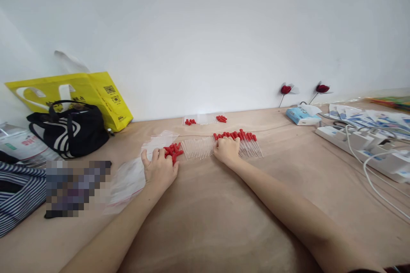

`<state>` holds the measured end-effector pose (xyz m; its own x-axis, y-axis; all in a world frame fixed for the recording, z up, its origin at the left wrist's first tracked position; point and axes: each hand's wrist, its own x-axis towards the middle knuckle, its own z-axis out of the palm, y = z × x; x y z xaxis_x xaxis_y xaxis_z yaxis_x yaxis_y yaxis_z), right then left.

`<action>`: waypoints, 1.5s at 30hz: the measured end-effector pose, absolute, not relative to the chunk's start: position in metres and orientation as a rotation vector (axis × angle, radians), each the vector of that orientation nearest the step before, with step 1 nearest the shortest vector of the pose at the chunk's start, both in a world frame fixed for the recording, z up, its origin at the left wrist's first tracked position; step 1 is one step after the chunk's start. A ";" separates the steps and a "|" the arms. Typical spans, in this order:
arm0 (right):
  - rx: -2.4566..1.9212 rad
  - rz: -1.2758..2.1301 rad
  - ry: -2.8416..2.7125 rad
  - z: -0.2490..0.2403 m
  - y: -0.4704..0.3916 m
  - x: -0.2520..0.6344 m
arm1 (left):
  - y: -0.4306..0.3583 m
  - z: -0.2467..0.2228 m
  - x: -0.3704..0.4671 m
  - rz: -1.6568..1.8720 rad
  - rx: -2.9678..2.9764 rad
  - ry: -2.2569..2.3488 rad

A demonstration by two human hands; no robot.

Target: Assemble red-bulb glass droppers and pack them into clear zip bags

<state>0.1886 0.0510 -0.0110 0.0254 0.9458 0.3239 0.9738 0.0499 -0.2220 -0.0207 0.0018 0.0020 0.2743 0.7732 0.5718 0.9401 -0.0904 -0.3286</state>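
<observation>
My left hand (159, 168) lies over a small heap of red caps (173, 150), fingers bent but spread, thumb apart; its fingertips touch the caps. Beside the heap, a row of thin clear sticks (198, 148) without caps lies flat on the table. My right hand (227, 150) is closed at the right end of that row, its fingertips curled out of sight, so what they grip is hidden. Past it, several similar clear sticks (251, 148) lie side by side with red caps on their far ends.
Clear plastic bags (128, 181) lie left of my left hand. Small bags with red caps (190, 122) rest by the wall. At left are a yellow bag (115, 94) and a black bag (86, 126); at right, a tissue pack (301, 116) and a power strip (361, 151) with cables.
</observation>
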 end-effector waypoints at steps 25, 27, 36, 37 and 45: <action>-1.427 0.024 -2.085 -0.021 0.031 0.232 | -0.018 -0.013 0.020 -0.735 -2.494 -1.234; -1.213 0.034 -2.168 -0.028 0.019 0.248 | -0.015 -0.016 0.020 -0.739 -2.530 -1.218; -1.088 0.133 -2.260 -0.035 -0.003 0.266 | -0.010 -0.021 0.021 -0.754 -2.576 -1.200; -1.085 0.144 -2.256 -0.035 -0.002 0.264 | -0.010 -0.020 0.021 -0.742 -2.580 -1.197; -1.210 0.243 -2.155 -0.038 -0.001 0.247 | -0.009 -0.019 0.023 -0.697 -2.631 -1.171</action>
<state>0.2473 -0.0010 -0.0383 -0.3660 0.8173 0.4450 0.6976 0.5574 -0.4501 0.0232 -0.0088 -0.0192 0.5800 0.6546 0.4848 0.7381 -0.6741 0.0270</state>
